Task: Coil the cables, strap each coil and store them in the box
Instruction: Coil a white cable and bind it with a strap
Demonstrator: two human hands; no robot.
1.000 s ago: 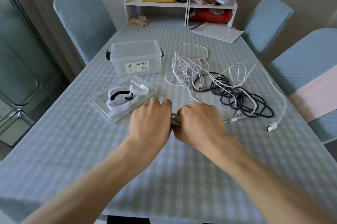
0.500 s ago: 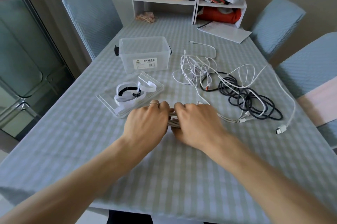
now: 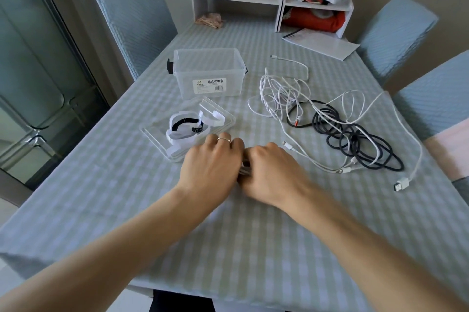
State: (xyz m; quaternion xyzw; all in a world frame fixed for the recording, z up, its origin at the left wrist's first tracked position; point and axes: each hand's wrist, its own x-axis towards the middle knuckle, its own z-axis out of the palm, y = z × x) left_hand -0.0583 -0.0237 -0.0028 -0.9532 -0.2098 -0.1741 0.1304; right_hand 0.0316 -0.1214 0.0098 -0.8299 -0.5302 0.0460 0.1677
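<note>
1. Left hand (image 3: 212, 164) and right hand (image 3: 271, 170) still knuckle to knuckle at tabletop (image 3: 228, 248) centre, fingers curled over a small bundle of pale cable (image 3: 244, 171); only a sliver visible in the gap between them.
2. Change over the last second: very little. Same clamp on the bundle, hands shifted only slightly; most of the apparent shift down to head movement. Probably tightening or squaring the coil rather than adding turns.
3. Trailing end gone: no loose strand seen running out of the hands toward the heap. Suggests coiling of this cable about done, strapping next.
4. Straps (image 3: 185, 128) lying in upturned lid (image 3: 162, 145) at 11 o'clock of the hands, just beside the left knuckles; none lifted yet.
5. Clear box (image 3: 208, 75) at 12 o'clock beyond the lid, open; no coil visible inside.
6. White cable tangle (image 3: 281, 90) and black cable (image 3: 355, 139) at 2 o'clock, loose, uncoiled, partly overlapping. Bulk of task remaining.
</note>
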